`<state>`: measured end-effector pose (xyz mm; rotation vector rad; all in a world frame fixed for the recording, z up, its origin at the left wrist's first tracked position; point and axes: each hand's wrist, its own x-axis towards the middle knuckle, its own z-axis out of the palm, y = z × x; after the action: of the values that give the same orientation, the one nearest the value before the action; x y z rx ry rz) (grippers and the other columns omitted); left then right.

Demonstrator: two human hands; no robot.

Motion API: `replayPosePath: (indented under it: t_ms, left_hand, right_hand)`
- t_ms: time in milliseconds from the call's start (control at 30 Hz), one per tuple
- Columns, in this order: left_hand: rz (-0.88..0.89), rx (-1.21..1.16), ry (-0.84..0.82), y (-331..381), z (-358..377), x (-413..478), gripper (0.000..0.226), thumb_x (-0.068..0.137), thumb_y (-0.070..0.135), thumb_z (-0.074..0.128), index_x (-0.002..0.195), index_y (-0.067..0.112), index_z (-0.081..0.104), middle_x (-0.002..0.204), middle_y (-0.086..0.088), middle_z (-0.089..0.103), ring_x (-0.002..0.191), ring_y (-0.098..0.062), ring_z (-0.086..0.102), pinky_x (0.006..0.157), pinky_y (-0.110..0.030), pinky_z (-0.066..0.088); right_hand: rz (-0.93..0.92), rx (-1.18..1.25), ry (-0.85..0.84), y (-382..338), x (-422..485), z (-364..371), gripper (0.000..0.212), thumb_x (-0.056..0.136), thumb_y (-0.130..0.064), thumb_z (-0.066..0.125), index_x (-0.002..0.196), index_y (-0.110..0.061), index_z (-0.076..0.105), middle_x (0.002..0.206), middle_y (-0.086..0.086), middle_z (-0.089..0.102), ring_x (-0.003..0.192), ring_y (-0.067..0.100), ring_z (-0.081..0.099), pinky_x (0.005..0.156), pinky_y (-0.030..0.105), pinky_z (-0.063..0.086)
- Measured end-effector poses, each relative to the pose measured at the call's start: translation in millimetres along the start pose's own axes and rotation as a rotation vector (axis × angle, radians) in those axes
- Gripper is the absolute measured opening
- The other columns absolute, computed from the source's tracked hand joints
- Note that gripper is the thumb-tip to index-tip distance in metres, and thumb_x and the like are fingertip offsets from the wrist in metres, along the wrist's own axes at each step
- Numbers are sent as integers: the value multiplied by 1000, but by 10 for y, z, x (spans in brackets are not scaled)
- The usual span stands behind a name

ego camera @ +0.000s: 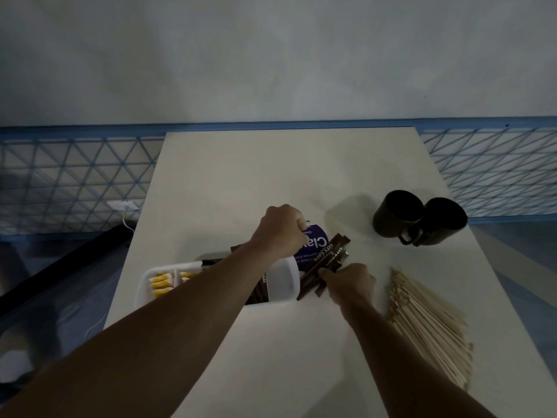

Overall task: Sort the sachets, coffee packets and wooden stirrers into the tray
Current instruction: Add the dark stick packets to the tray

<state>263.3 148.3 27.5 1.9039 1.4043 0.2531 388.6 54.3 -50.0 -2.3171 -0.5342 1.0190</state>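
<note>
- Two mugs [398, 214], touching, beyond the right hand's [351, 283] grip
- One tray [144, 286], left of that grip
- One purple packet [313, 247], gripped by the left hand [278, 229]
- About three coffee sticks [324, 262] in the right grip
- One pile of stirrers [428, 324], right of it, uncountable
- Yellow sachets [161, 285], number unclear

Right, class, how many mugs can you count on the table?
2. Both stand at the far right side of the table: the left mug and the right mug close beside it, handles toward the camera. None appears hidden.
</note>
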Motion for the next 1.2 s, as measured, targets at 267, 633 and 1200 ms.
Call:
replayPosePath:
  t_ms: [267, 633, 1200]
  left_hand:
    - [-82, 154, -128, 64, 403, 223, 41, 73, 13, 82, 111, 4, 68, 116, -15, 67, 106, -30, 65, 89, -40, 57]
    - [-114, 351, -172, 118, 827, 453, 34, 82, 11, 72, 114, 2, 64, 111, -15, 65, 103, -29, 62, 78, -32, 52]
    - [-176, 323, -242, 54, 1064, 513, 28, 83, 13, 68, 108, 1, 64, 108, -17, 66, 100, -32, 62, 75, -35, 50]
  right_hand:
    - [29, -42, -15, 18, 189, -147, 15, 87, -18, 73, 92, -8, 64, 76, 8, 68, 63, 15, 67, 51, 26, 53]
    - [-22, -208, -68, 11, 358, -305, 12, 89, -20, 68, 87, -9, 64, 79, 6, 68, 60, 12, 64, 44, 21, 42]
    - [-154, -133, -76, -5, 438, -419, 26, 95, -20, 59, 119, -10, 57, 97, 6, 65, 80, 19, 67, 66, 32, 59]
